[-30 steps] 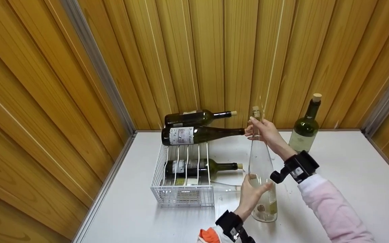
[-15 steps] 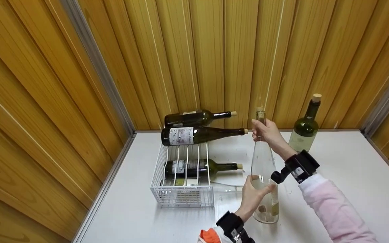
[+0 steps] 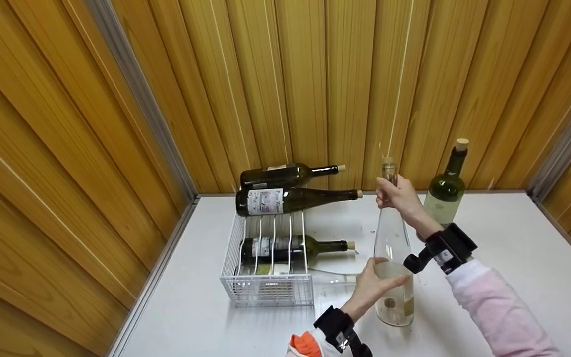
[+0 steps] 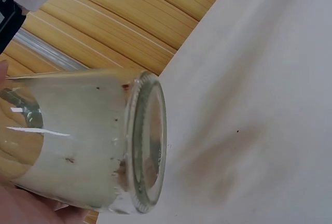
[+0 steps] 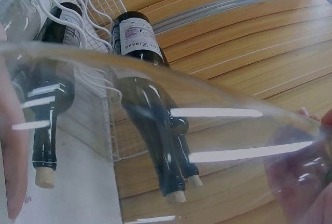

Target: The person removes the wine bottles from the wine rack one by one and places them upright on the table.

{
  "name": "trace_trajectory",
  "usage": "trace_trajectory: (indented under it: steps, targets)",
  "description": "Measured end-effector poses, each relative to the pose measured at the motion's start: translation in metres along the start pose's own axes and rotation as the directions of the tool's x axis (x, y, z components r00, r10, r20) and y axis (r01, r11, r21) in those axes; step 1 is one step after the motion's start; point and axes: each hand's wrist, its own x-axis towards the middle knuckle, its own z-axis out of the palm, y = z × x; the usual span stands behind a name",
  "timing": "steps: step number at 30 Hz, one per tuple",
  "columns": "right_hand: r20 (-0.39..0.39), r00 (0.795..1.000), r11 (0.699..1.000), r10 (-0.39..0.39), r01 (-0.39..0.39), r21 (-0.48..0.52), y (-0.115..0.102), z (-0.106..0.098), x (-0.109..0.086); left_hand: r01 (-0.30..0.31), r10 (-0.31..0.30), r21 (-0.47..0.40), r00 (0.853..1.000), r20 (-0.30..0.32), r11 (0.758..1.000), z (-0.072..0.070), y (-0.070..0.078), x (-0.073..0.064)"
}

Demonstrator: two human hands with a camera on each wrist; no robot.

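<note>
One clear, long-necked glass bottle [image 3: 393,238] with a pale cork [image 3: 388,160] is held nearly upright off the white counter [image 3: 186,297], right of the white wire rack [image 3: 296,292]: the right hand [image 3: 400,199] curls its fingers round the neck, and the left hand [image 3: 372,288] clasps the lower body, thumb and fingers spread wide. Atop the rack, a dark green-brown glass bottle [image 3: 310,198] lies sideways, its white label [image 3: 265,201] too blurred to read surely; the upright green glass bottle [image 3: 448,186] wears an illegible pale label [image 3: 440,209].
</note>
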Motion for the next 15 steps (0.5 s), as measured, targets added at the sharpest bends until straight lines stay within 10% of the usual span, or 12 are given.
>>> trace_trajectory:
  steps: [15]
  targets:
    - [-0.043, 0.994, 0.98, -0.104, 0.095, -0.174, -0.004, -0.017, -0.011, -0.125, 0.139, -0.121, 0.983, 0.116, 0.985, -0.012, -0.007, 0.005]
